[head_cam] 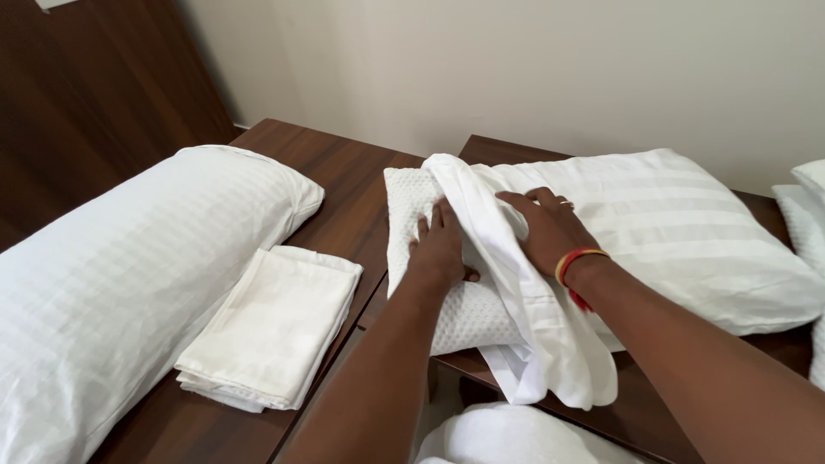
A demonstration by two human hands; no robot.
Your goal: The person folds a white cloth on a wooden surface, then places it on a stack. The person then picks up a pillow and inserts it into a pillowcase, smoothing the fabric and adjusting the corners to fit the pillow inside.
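A white pillow (468, 318) with a dotted weave lies on a dark wooden surface (344, 172), partly inside a white striped pillowcase (679, 232). My left hand (440, 245) presses flat on the bare end of the pillow, fingers together. My right hand (550, 228), with a ring and a red and yellow thread at the wrist, rests on the bunched open edge of the pillowcase, which hangs down toward me in folds (559, 352). Whether its fingers pinch the cloth is hidden.
A large covered white pillow (129, 266) lies at the left. Beside it sits a folded white cloth (275, 326). More white bedding shows at the right edge (808, 215) and at the bottom (507, 438). A pale wall stands behind.
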